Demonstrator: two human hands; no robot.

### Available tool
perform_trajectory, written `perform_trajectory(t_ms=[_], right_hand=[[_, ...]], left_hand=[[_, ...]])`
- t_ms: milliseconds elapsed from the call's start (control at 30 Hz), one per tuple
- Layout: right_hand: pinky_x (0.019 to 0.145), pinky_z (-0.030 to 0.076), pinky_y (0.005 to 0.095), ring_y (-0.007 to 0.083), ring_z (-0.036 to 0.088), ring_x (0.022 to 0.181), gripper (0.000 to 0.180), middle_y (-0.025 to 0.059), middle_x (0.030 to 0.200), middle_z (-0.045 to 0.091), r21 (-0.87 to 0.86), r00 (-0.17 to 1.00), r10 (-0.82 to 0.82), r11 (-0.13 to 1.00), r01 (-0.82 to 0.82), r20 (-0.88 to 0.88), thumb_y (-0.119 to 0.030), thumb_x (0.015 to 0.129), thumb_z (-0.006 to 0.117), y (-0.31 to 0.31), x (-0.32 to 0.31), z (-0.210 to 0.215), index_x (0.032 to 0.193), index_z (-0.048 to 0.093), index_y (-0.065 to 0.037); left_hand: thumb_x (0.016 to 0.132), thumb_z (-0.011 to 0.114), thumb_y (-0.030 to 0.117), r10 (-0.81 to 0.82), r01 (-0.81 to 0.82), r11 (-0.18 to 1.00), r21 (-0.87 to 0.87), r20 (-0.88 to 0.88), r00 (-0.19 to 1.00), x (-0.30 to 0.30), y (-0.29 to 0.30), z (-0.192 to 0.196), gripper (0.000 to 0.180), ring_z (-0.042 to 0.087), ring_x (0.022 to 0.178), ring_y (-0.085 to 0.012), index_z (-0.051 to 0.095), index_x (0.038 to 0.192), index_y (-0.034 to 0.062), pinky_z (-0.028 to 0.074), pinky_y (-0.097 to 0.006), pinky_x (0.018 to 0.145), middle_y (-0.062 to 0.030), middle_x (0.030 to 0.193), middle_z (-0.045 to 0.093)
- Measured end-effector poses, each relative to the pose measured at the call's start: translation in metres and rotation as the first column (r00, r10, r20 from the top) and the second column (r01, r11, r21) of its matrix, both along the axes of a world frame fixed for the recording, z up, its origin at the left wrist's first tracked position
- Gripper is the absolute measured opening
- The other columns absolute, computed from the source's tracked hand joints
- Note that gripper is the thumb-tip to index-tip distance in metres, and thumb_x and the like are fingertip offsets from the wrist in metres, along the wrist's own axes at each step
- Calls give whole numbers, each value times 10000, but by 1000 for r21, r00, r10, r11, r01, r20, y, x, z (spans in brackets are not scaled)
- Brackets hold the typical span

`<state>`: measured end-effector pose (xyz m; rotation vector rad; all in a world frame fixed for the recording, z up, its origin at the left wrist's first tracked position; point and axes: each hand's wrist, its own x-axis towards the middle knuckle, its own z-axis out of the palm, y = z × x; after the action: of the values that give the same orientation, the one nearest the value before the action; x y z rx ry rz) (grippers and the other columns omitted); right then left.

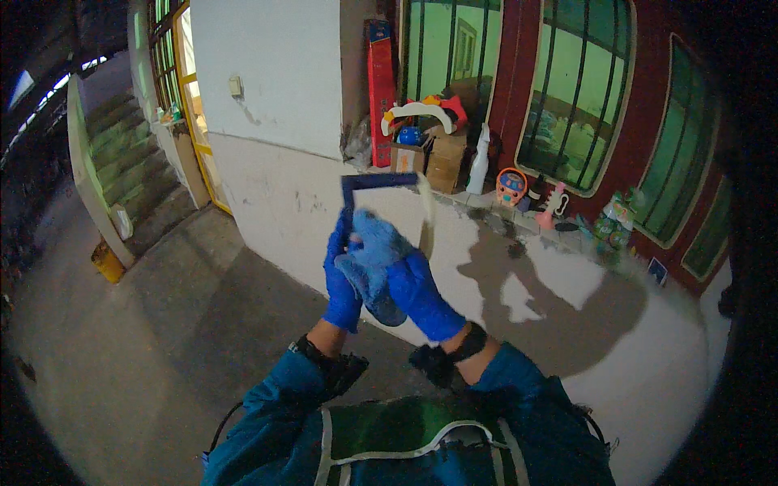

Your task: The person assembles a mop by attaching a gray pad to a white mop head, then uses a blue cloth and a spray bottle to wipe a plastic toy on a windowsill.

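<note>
Fingers of our left hand (341,275) clench the dark frame (381,181) steady at frame centre, while our right hand (417,293) grips a blue cloth (374,243) against it.

The person's left hand (341,279) and right hand (417,293) were raised side by side before the chest, a cloth (371,257) between them. A frame (381,194) stood up from the hands, in front of a wall (275,89). Beyond, on a ledge (519,217), sat cardboard boxes (433,158) with toys (512,186) to their right. A staircase (130,154) rose far left, a window (575,89) behind the ledge.
</note>
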<state>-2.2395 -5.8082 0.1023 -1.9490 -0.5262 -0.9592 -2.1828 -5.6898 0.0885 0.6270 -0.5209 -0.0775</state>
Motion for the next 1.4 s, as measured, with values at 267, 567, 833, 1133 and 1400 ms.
perform_trajectory(t_ms=[267,567,833,1133,1400], right_hand=[[784,440,276,139,523,878,219,74,966,563,60,735,-669,743,667,113,-222,933,503,-48,-10,20,1034,516,-28],[1008,353,320,242,466,1200,541,159,1356,438,66,984,-117,990,126,-132,-190,904,503,9,-54,75,1383,330,-9],[1010,384,393,353,453,1210,672,240,1314,444,-521,923,-381,776,355,61,-232,750,652,-24,-70,32,1327,394,-5],[751,459,266,137,554,891,356,56,998,565,638,884,218,762,112,-415,-278,914,516,-33,-94,33,1193,481,-61],[606,451,312,161,535,643,230,61,717,544,471,839,250,882,8,-483,-278,917,486,-28,-105,35,844,506,-61]], left_hand=[[925,531,400,276,-280,926,252,50,960,-11,34,33,361,525,717,-106,570,1047,62,439,-239,611,-30,836,563],[932,506,405,222,-221,969,110,1,975,-38,25,48,350,535,826,-163,549,1050,79,463,-311,705,-52,907,556],[912,521,447,148,-131,985,117,-156,977,-19,48,38,407,563,895,-200,548,1055,67,498,-359,768,-66,957,561],[902,516,476,-210,186,977,-102,-343,915,-11,34,3,454,577,895,-237,485,1161,105,508,-399,776,-57,1006,560],[940,411,421,-366,393,919,3,-358,859,-22,-7,-10,450,582,894,-243,472,1234,86,498,-384,769,-76,1016,592]])
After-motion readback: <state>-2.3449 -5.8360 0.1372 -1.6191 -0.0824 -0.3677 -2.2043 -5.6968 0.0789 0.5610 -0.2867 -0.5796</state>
